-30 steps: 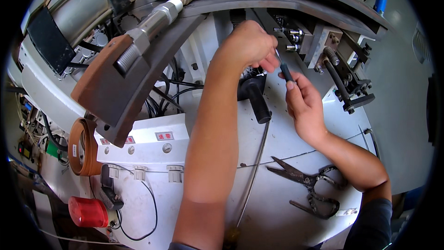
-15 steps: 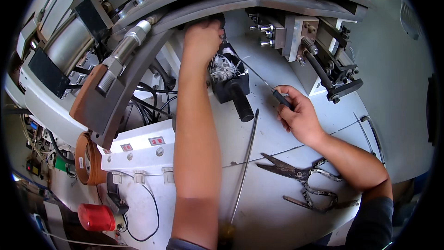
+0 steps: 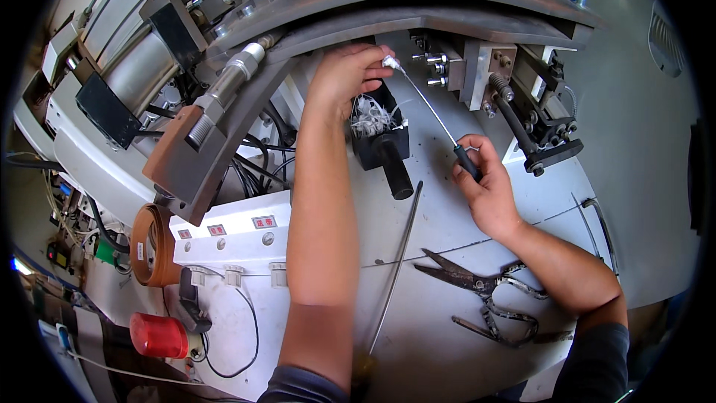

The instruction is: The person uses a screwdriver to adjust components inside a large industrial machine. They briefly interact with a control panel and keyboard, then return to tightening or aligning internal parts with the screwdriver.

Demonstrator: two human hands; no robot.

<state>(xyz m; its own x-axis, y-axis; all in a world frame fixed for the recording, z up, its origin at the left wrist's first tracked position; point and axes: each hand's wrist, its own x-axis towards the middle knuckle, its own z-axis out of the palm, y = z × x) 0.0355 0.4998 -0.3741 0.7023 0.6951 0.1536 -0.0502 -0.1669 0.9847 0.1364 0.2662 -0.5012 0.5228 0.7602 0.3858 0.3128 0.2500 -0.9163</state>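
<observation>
My right hand [image 3: 490, 186] grips the dark handle of a screwdriver [image 3: 432, 112], its thin metal shaft slanting up and left. At the shaft's far end is a small white and silver piece [image 3: 390, 63], too small to name. My left hand [image 3: 349, 75] pinches at that piece with thumb and fingertips, beneath the curved metal plate [image 3: 418, 19]; its other fingers are partly hidden. Just below my left hand sits a black box with a round handle [image 3: 394, 168], filled with tangled white scraps [image 3: 371, 117].
On the white surface lie worn scissors [image 3: 477, 280] and a long thin rod [image 3: 399, 265]. A metal bracket with bolts and a spring [image 3: 514, 93] hangs at the right. At the left are a white control box [image 3: 231, 235], a brown roll [image 3: 151, 246] and a red lamp [image 3: 158, 336].
My left hand has come out from under the plate, slightly right, and its fingers now meet the screwdriver's tip at the whitish piece. The screwdriver has swung steeper. The whole view has shifted slightly.
</observation>
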